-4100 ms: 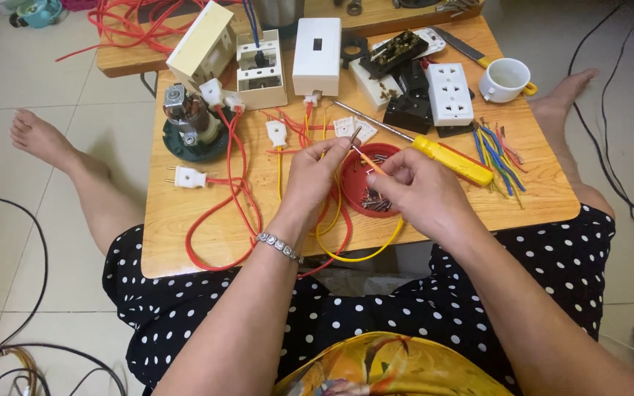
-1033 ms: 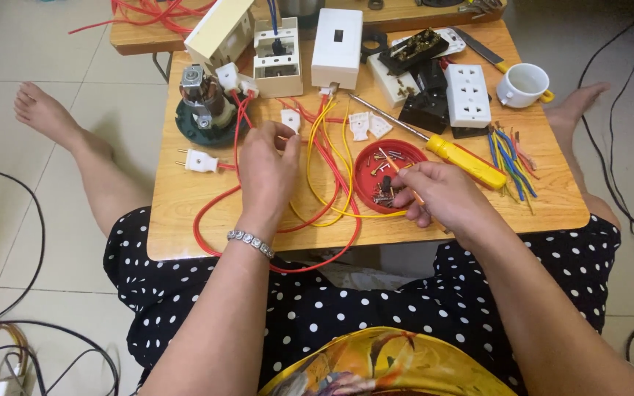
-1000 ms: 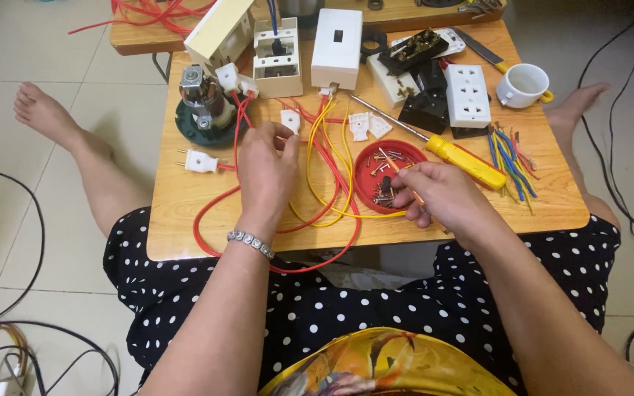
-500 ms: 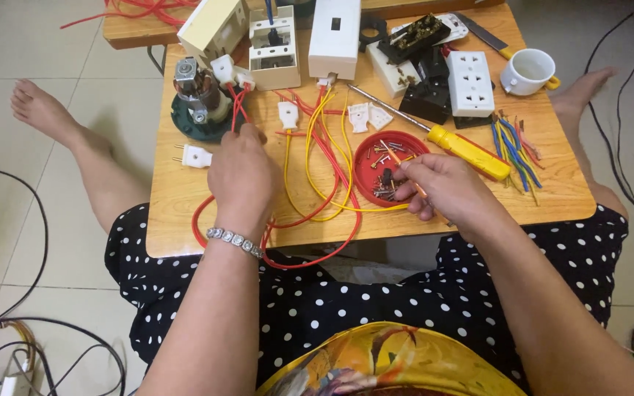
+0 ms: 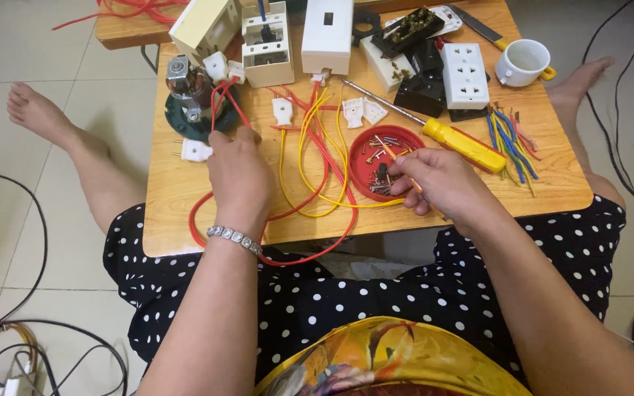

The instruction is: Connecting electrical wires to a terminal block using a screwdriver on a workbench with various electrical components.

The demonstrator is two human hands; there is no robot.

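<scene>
Fingers of right hand over red lid of screws

a low wooden table carries red and yellow wires, a red lid of screws, a yellow-handled screwdriver, white sockets and a cup.

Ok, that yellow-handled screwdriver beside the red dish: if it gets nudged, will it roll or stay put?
The screwdriver will likely roll a little: its handle looks rounded and it lies flat on the bare table. It should feel stiff, and heavier at the handle end. Its thin shaft runs close past the red dish, so a push could bump the dish and probably jostle the small screws inside.
</scene>
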